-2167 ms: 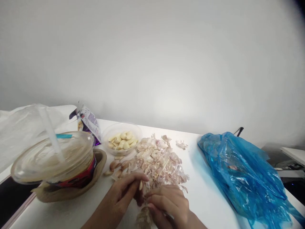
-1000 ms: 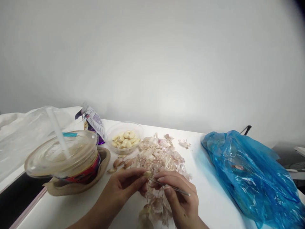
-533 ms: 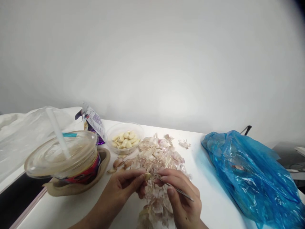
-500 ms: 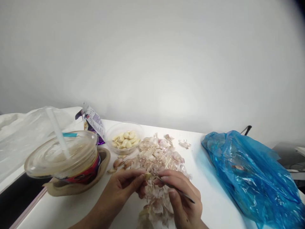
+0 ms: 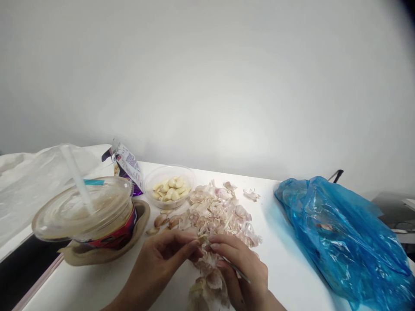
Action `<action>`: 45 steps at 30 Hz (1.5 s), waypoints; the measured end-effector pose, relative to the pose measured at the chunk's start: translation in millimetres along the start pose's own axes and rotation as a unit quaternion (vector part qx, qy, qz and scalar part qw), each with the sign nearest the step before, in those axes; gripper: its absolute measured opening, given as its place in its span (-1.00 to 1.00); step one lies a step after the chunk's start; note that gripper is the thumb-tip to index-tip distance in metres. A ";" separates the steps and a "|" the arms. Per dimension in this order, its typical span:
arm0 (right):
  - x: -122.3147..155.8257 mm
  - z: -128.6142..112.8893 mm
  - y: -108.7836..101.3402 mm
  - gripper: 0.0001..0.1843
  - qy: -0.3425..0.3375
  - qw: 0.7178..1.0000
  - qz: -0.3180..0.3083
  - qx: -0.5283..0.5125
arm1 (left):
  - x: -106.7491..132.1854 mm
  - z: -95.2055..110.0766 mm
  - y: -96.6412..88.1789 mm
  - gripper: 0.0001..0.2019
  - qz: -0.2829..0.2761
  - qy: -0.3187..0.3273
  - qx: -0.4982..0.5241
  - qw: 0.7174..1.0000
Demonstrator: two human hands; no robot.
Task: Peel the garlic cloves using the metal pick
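Between the thumb and forefinger of my left hand (image 5: 171, 255) a small garlic clove (image 5: 202, 238) is pinched, partly covered by the fingertips. My right hand (image 5: 241, 268) is closed around a thin metal tool (image 5: 241, 274); its rear end shows below the palm and its kind is not clear. The right fingertips meet the clove's right side. Under and behind both hands spreads a heap of papery garlic skins (image 5: 220, 209). Unpeeled garlic cloves (image 5: 175, 221) lie left of the heap. A clear plastic bowl (image 5: 147, 183) behind them holds several peeled cloves (image 5: 171, 190).
At left, a lidded plastic cup (image 5: 112, 229) with a straw stands in a brown cardboard holder (image 5: 97, 258). A purple packet (image 5: 128, 166) leans behind it, and clear plastic wrap (image 5: 29, 185) lies farther left. A blue plastic bag (image 5: 337, 233) covers the table's right side.
My right hand has shifted slightly left and turned, bringing its fingertips against the clove. Less of the metal tool shows now. My left hand keeps its pinch in nearly the same place.
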State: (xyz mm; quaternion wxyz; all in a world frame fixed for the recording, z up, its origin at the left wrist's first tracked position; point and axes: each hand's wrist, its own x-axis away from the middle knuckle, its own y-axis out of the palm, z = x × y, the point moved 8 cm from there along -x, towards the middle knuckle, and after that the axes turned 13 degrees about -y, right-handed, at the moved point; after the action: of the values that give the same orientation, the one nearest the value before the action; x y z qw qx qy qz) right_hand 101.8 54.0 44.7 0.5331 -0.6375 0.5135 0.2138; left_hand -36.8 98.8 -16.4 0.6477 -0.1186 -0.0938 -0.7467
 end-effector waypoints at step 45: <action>19.8 45.6 17.1 -0.88 0.290 0.954 0.015 -0.079 | -0.7 -6.1 14.5 -0.89 -0.075 0.056 -0.093 0.991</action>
State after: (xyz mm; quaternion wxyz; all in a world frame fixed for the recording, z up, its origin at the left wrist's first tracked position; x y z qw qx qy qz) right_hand 106.7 88.2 5.1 0.3055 -0.7042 0.6373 0.0678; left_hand -22.7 95.6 -22.6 0.5802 -0.1292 0.0042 -0.8042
